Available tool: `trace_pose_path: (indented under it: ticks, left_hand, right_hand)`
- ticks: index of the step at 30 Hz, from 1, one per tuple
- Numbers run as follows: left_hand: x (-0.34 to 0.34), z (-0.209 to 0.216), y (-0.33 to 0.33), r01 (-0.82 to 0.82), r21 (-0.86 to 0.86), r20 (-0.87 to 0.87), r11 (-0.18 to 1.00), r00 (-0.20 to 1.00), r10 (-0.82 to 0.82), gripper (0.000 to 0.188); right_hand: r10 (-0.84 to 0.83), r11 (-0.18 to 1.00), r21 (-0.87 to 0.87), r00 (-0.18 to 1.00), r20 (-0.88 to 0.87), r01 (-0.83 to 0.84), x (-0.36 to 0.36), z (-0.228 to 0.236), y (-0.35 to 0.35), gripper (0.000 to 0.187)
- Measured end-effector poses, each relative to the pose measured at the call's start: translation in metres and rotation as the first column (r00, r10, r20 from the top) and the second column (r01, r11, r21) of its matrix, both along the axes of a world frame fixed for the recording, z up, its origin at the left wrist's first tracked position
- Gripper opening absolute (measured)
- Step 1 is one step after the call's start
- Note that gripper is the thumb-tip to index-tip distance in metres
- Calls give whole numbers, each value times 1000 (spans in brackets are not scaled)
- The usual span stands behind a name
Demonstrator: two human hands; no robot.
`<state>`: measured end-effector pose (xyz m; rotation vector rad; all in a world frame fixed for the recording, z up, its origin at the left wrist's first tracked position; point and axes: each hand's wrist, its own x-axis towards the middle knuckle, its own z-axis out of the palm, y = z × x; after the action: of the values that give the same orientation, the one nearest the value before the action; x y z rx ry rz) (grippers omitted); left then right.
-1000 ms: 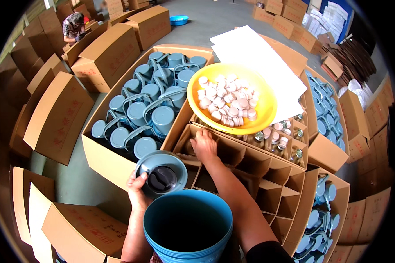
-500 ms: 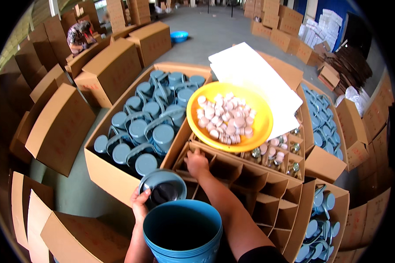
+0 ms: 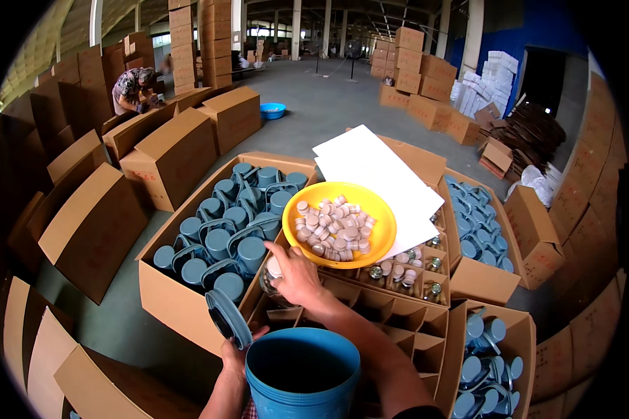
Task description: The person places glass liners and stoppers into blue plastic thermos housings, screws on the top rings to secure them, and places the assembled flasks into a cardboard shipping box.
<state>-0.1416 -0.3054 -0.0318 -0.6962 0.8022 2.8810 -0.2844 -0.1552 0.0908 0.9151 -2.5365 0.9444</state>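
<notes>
My left hand is closed on a round blue-grey lid, tilted on edge with a dark inner side. The lid is beside the rim of an open blue plastic container, which stands upright between my forearms and looks dark inside. My right hand is wrapped round a clear glass bottle with a pale pink cap. That bottle is above the left corner of a carton with cardboard dividers. My fingers hide part of the glass.
A yellow basin of pink caps and white sheets rest over the divided carton. Cartons of blue-grey lidded pieces stand left, right and near right. A person bends over boxes at the far left.
My right hand has come up out of the divided carton, now with the capped glass bottle. My left hand has turned the lid more on edge. The view has tilted upward.
</notes>
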Motion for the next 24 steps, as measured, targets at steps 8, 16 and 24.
trace_pose_path:
  ticks: [8,16,24]
  left_hand:
    - [-30,124,28,6,211,-464,977,881,95,50]
    - [-22,222,63,349,170,-543,922,814,-208,51]
    - [9,168,76,217,-307,-794,927,478,-375,35]
  right_hand:
    - [549,819,35,763,-341,-573,100,139,58,54]
    - [408,518,-848,904,125,-116,83,156,125,78]
    - [655,469,-864,728,202,-183,130,123,156,96]
